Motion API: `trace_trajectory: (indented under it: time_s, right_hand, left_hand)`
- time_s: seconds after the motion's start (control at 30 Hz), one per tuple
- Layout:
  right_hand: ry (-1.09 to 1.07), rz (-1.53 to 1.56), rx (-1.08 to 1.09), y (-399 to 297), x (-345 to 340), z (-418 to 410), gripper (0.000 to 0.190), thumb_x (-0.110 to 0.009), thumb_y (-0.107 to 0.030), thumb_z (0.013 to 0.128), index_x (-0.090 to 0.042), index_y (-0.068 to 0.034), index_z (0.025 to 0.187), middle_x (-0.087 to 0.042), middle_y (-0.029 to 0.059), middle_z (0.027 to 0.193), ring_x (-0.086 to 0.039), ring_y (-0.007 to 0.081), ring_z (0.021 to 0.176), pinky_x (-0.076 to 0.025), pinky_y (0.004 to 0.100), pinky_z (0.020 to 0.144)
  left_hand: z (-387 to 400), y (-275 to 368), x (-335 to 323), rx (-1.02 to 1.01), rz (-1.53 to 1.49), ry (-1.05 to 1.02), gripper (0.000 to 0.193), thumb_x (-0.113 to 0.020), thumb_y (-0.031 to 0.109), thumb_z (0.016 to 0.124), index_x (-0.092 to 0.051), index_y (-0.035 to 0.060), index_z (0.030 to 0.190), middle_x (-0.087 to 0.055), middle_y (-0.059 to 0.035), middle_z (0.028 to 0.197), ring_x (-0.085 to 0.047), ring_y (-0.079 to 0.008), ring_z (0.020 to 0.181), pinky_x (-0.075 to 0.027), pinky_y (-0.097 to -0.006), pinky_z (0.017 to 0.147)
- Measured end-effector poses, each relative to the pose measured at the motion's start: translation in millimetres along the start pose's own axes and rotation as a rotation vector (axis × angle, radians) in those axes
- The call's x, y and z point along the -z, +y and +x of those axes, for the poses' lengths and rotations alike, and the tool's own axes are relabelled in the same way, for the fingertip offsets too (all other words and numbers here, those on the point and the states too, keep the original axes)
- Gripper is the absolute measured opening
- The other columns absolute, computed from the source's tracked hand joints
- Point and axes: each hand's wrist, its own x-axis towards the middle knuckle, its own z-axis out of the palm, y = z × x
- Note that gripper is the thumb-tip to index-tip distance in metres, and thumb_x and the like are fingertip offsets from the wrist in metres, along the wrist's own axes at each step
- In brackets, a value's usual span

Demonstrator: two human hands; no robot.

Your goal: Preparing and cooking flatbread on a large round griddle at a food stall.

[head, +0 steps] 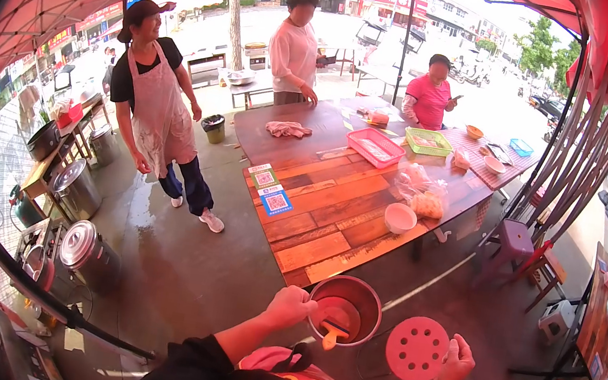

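Note:
My left hand (289, 307) grips the rim of a round metal pot (369, 329), tilted so that its inside shows. A brush or scraper with an orange handle (330, 340) lies in the pot. On the right, my right hand (457, 359) is at the edge of a round stool (414, 351) with several holes in its seat; whether the fingers hold the edge or only pass over it I cannot tell. Past the pot stands a wood-patterned table (296, 242), with a bowl (400, 218) and plastic bags of food (427, 203) near its right edge.
A person in an apron (158, 97) stands left of the table; two people are at its far side. Pink (375, 147) and green baskets (429, 142) and a cloth (288, 130) lie on it. Lidded pots (88, 252) stand at left, stacked stools (513, 239) at right.

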Motion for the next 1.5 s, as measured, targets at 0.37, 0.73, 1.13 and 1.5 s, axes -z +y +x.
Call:
trace_trajectory:
  time_s: [0.37, 0.73, 1.13, 1.5]
  right_hand:
    - [-0.031, 0.210, -0.110, -12, 56, -36, 0.016, -0.061, -0.002, 0.079, -0.063, 0.006, 0.093, -0.056, 0.0004, 0.064, -0.046, 0.0048, 0.047, -0.035, 0.0191, 0.042]
    - [0.415, 0.029, -0.201, 15, 175, -137, 0.019, -0.061, -0.010, 0.080, -0.063, 0.002, 0.095, -0.055, 0.0024, 0.062, -0.047, 0.0091, 0.049, -0.037, 0.0226, 0.046]
    - [0.657, 0.004, -0.323, -1, 233, -160, 0.013, -0.065, -0.014, 0.078, -0.065, -0.002, 0.081, -0.050, -0.0041, 0.056, -0.042, 0.0028, 0.047, -0.032, 0.0203, 0.042]
    - [0.938, -0.018, -0.290, 44, 374, -139, 0.007, -0.059, -0.005, 0.078, -0.061, 0.001, 0.076, -0.050, -0.0009, 0.055, -0.039, 0.0057, 0.040, -0.030, 0.0208, 0.037]
  left_hand:
    - [-5, 18, -38, -0.045, 0.070, -0.062, 0.027, -0.057, 0.026, 0.071, -0.065, 0.0010, 0.063, -0.061, -0.0129, 0.056, -0.062, -0.0231, 0.054, -0.049, -0.0341, 0.058]
    - [15, 67, -110, -0.233, 0.106, -0.202, 0.029, -0.056, 0.029, 0.069, -0.065, 0.0029, 0.061, -0.060, -0.0160, 0.058, -0.063, -0.0301, 0.060, -0.050, -0.0375, 0.060]
    - [7, 124, -249, -0.442, 0.017, -0.637, 0.024, -0.055, 0.015, 0.067, -0.059, -0.0060, 0.055, -0.053, -0.0062, 0.045, -0.048, -0.0098, 0.042, -0.038, -0.0278, 0.043]
    - [-32, 224, -419, -0.712, 0.315, -0.803, 0.029, -0.054, 0.027, 0.072, -0.063, -0.0013, 0.070, -0.059, -0.0210, 0.068, -0.061, -0.0365, 0.070, -0.047, -0.0454, 0.064]
